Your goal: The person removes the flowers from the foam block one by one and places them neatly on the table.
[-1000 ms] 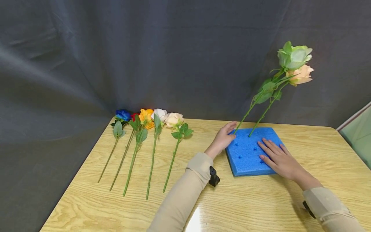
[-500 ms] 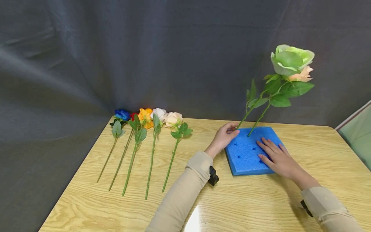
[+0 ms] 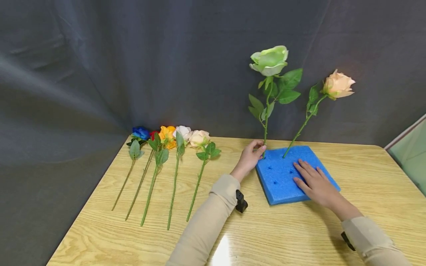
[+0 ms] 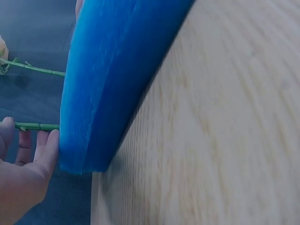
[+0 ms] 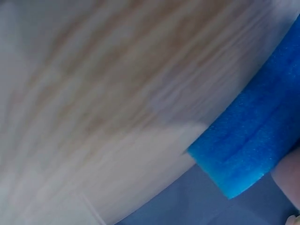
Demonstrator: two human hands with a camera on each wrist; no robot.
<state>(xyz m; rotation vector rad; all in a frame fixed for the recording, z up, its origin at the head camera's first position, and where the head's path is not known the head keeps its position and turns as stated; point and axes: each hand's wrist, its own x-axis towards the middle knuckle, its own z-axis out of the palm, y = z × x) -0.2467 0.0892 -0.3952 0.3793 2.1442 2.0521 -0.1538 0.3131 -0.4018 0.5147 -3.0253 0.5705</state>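
A green artificial rose (image 3: 270,61) stands nearly upright at the back left corner of a blue foam block (image 3: 283,192). My left hand (image 3: 249,157) pinches its stem low down, just above the foam; the left wrist view shows fingers around the green stem (image 4: 40,126). Beside it a peach rose (image 3: 338,85) leans to the right, its stem set in the foam near the back edge. Spread flat on the block's right part, my right hand (image 3: 316,184) presses down with straight fingers. Several small holes show in the foam's top.
On the table's left lie several artificial roses side by side: blue (image 3: 141,132), red (image 3: 154,135), orange (image 3: 168,135), white (image 3: 183,132) and cream (image 3: 199,137). Their stems point toward me. A dark curtain (image 3: 199,66) hangs behind the wooden table (image 3: 283,236).
The green rose has swung left from a right lean to nearly upright, apart from the peach one. The foam block has turned slightly, and my left hand has moved a little left.
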